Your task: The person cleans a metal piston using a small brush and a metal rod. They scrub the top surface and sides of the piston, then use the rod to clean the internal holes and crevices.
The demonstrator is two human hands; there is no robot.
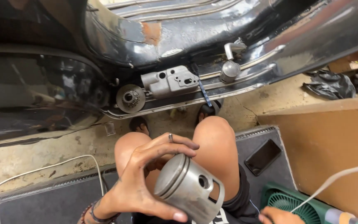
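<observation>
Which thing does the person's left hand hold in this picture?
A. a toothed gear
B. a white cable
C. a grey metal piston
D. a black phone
C: the left hand wraps its fingers and thumb around the grey metal piston, while the black phone lies on the mat beside the knee and the toothed gear sits on the scooter floorboard.

Right hand (279,216), perhaps closed, edge-cropped

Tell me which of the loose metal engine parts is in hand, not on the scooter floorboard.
The piston, gripped in the left hand. The sprocket gear and grey cast housing lie on the floorboard.
</observation>
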